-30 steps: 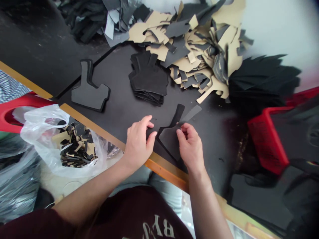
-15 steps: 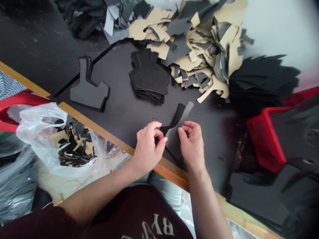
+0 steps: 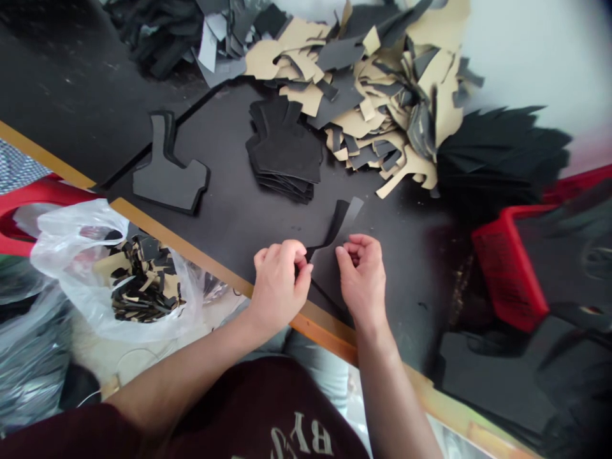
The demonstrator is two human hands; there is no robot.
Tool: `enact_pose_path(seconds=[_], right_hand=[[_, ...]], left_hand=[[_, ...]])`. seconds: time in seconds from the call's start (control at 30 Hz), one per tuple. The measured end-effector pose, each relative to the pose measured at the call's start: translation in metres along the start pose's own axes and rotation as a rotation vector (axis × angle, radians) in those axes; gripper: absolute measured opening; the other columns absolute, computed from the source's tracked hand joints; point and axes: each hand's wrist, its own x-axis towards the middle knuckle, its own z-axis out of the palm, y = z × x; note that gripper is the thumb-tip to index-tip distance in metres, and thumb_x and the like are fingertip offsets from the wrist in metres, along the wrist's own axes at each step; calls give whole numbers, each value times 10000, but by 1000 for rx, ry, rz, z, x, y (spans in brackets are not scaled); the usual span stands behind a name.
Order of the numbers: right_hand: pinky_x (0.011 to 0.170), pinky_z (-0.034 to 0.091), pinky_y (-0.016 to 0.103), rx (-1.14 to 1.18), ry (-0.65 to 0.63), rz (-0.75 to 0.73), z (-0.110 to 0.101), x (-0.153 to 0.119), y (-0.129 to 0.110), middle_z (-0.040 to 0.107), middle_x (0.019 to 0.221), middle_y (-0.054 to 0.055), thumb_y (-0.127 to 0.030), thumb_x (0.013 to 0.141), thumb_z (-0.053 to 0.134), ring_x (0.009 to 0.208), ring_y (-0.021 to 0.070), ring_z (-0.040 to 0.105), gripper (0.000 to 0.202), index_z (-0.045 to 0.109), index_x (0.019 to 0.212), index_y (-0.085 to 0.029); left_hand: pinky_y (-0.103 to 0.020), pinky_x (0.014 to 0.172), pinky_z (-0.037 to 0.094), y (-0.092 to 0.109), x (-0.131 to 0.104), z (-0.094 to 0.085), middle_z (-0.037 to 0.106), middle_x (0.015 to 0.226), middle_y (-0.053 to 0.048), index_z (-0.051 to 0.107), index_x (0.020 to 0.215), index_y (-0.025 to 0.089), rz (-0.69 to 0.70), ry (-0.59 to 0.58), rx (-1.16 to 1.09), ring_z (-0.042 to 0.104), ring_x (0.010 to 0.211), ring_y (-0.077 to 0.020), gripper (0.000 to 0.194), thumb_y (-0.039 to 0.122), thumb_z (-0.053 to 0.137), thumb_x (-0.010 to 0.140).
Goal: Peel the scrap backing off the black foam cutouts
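Observation:
Close to the table's front edge, my two hands have a thin dark-grey foam cutout (image 3: 329,271) between them, its narrow arm pointing away from me. A black cutout (image 3: 337,220) of similar shape shows just behind it. My left hand (image 3: 280,280) pinches the grey cutout's left corner between thumb and forefinger. On its right edge, my right hand (image 3: 364,280) is closed, thumb against curled fingers. Beyond the hands lies a stack of black cutouts (image 3: 289,153). Farther left sits a small pile of grey cutouts (image 3: 169,182).
Tan and black scraps (image 3: 382,108) are heaped at the back. Black pieces (image 3: 497,159) fan out at the right, near a red crate (image 3: 511,268). A plastic bag (image 3: 76,255) of scraps hangs below the table's wooden edge (image 3: 186,252) at left.
My left fingers have come together on the grey cutout's corner. Both hands and the cutout have shifted slightly left, and its narrow arm has swung closer to the black one.

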Motion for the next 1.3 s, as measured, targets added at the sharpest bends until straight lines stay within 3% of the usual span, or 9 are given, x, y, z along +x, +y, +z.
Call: enact_pose_path(seconds=[0.3,0.7,1.07,1.3], right_hand=[[676,458,284,196,-47,67,-2,4,1,591,794,-9,-308,809,585,677,116,547,274,491,1036,-187],[803,449,372,-8,-1,-25,2,1,1,624,809,9,-275,782,586,799,174,574,305,486,1058,-191],[833,436,386,-13,-52,-19,-2,3,0,616,789,1,-296,788,584,800,176,561,324,497,1081,-188],[844,426,394,-59,-67,-72,-2,3,0,604,767,-10,-280,771,590,771,173,545,305,500,1049,-191]], left_hand=[[-350,918,319,7,5,-8,606,788,43,424,955,202,-109,-75,-141,568,842,-139,207,104,548,821],[-384,877,298,4,6,-6,605,742,25,457,936,181,59,-134,182,544,815,-180,145,114,516,822],[-393,872,290,5,10,-13,651,776,19,556,938,192,29,-238,155,547,834,-182,116,149,555,830],[-403,844,309,7,3,-11,655,780,-8,592,917,184,65,-232,213,544,789,-188,104,165,516,849]])
